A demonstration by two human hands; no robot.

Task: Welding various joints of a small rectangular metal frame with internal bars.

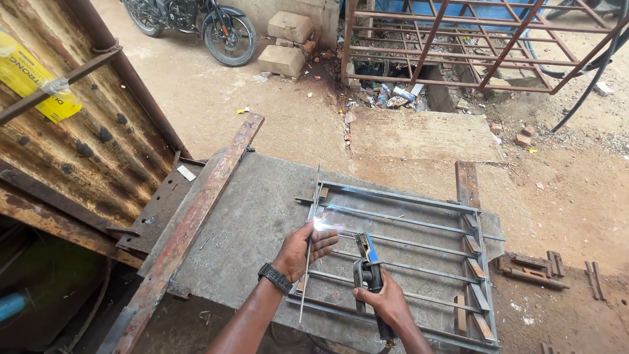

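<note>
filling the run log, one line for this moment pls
left hand: holds thin rod | right hand: grips electrode holder | metal grille frame flat on work table

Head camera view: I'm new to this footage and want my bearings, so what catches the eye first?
The bright white glare near the middle, on a grey metal bar frame lying on the worktable. The left hand holds a thin rod upright there, and the right hand grips a welding electrode holder pointed at it. A rust-red grille stands at top right, a motorcycle at top left.
</note>
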